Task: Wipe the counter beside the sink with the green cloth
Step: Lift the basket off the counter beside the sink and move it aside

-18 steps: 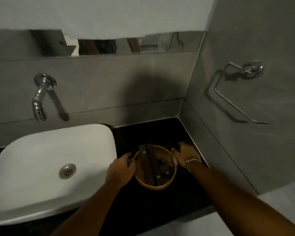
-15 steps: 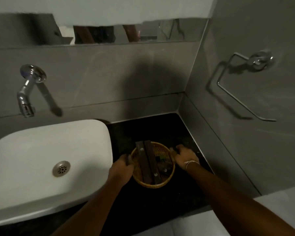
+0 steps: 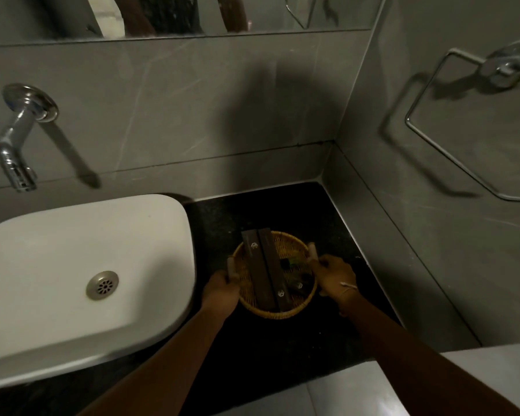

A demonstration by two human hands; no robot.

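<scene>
Both hands grip the round woven wicker basket (image 3: 275, 307) by its pale side handles: the left hand (image 3: 221, 291) is closed on the handle nearest the white ceramic basin (image 3: 81, 274), the right hand (image 3: 333, 279) on the opposite one. Between the hands, two long dark brown boxes (image 3: 263, 271) lie side by side in the basket, with small dark items just beside the right hand. The basket sits on or just above the black stone bench (image 3: 327, 214); I cannot tell which. The two-handed hold probably keeps it level so it can be cleared away before wiping. The green cloth is nowhere in view.
</scene>
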